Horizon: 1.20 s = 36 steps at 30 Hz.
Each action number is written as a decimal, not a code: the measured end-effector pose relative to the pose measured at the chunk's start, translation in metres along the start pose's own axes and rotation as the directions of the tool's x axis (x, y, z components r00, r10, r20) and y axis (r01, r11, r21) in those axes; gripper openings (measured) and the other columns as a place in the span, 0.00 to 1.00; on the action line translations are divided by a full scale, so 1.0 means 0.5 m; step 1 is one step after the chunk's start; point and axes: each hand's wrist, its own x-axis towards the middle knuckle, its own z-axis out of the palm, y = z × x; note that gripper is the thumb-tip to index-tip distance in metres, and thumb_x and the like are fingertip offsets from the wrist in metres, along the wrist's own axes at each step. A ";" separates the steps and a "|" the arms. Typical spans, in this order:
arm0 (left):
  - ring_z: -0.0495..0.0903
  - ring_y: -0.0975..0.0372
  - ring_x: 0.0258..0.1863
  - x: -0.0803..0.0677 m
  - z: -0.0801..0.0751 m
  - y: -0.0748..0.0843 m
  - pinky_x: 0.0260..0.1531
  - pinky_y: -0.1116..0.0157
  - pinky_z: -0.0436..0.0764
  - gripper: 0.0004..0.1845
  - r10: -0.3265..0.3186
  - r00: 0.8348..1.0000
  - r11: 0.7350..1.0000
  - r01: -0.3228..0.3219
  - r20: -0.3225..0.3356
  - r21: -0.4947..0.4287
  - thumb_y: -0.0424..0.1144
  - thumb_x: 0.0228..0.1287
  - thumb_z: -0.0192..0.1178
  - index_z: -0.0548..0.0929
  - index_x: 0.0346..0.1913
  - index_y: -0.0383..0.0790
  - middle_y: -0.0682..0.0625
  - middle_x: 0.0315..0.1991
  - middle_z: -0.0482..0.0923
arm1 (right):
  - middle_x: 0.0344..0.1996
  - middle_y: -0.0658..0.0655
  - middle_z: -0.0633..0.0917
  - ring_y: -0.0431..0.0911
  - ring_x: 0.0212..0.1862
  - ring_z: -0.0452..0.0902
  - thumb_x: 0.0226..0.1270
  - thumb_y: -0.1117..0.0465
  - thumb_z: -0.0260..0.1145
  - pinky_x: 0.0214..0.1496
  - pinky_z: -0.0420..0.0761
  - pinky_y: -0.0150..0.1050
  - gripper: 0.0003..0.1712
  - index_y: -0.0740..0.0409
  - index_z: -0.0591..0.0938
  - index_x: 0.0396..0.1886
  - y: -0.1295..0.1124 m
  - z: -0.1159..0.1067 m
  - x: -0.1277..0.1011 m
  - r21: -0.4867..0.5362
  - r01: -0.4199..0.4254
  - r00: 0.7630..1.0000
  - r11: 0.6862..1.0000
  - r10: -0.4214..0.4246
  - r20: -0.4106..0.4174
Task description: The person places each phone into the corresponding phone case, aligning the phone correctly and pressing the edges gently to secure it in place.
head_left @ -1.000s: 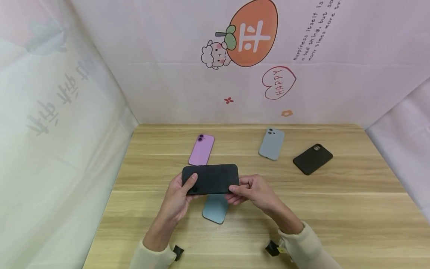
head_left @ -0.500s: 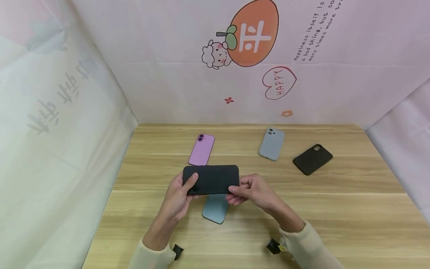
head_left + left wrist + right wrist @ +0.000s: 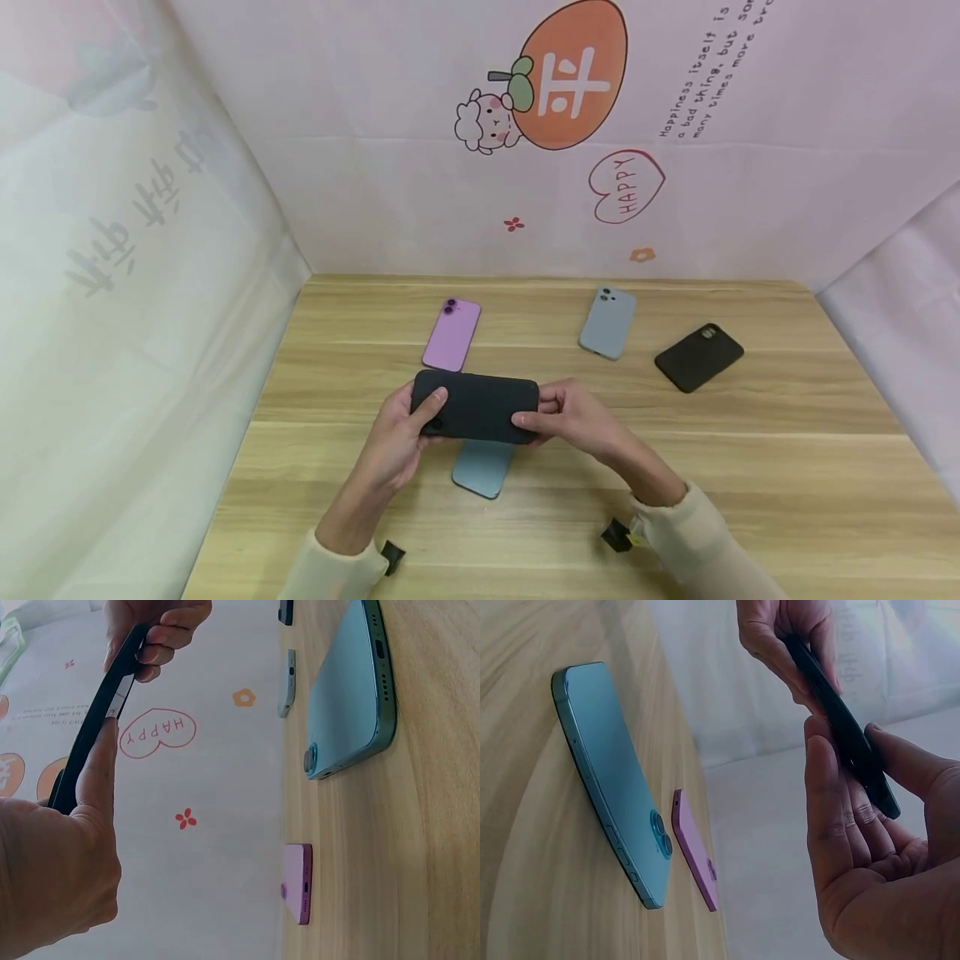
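Black case (image 3: 476, 407) pinched at both ends by left hand (image 3: 396, 442) and right hand (image 3: 579, 417), above teal phone (image 3: 482, 467).

Both hands are raised in front of the person, just above the desk (image 3: 750, 467), and meet at the ends of a black phone case (image 3: 476, 406). The left hand (image 3: 395, 433) grips the case's left end, thumb laid flat across its upper face, fingers curled beneath. The right hand (image 3: 573, 414) pinches the right end between thumb and curled fingers. Both forearms, in cream sleeves, angle inward toward the case.
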 end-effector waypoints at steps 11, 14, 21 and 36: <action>0.89 0.58 0.46 0.003 -0.001 -0.002 0.42 0.61 0.90 0.20 -0.025 0.995 0.998 0.018 0.101 0.064 0.34 0.84 0.54 0.70 0.67 0.23 0.43 0.51 0.83 | 0.24 0.56 0.90 0.42 0.35 0.87 0.71 0.61 0.75 0.40 0.89 0.40 0.09 0.64 0.90 0.41 -0.014 -0.008 0.015 -0.101 0.014 0.999 0.995 -0.018 -0.035; 0.89 0.58 0.46 0.005 -0.001 -0.002 0.41 0.61 0.90 0.20 -0.027 0.995 0.998 0.021 0.091 0.063 0.36 0.83 0.55 0.71 0.67 0.24 0.42 0.51 0.83 | 0.25 0.55 0.90 0.42 0.34 0.87 0.70 0.62 0.75 0.40 0.89 0.40 0.10 0.66 0.90 0.42 -0.013 -0.007 0.015 -0.066 0.014 0.999 0.998 -0.017 -0.045; 0.89 0.55 0.47 0.009 0.004 0.003 0.44 0.60 0.90 0.20 -0.031 0.999 0.999 0.031 0.033 0.013 0.32 0.82 0.56 0.72 0.69 0.26 0.37 0.55 0.83 | 0.26 0.53 0.90 0.42 0.37 0.86 0.70 0.62 0.76 0.40 0.88 0.39 0.12 0.68 0.90 0.42 -0.009 0.003 0.016 0.018 0.018 0.995 1.000 -0.016 -0.100; 0.90 0.55 0.49 0.017 0.019 -0.018 0.47 0.59 0.89 0.28 0.026 0.999 0.994 -0.029 -0.024 -0.109 0.20 0.73 0.59 0.66 0.73 0.26 0.31 0.58 0.85 | 0.29 0.52 0.92 0.43 0.34 0.89 0.68 0.67 0.76 0.43 0.90 0.41 0.09 0.71 0.87 0.40 0.002 0.046 0.022 0.203 0.062 0.974 0.977 -0.014 -0.228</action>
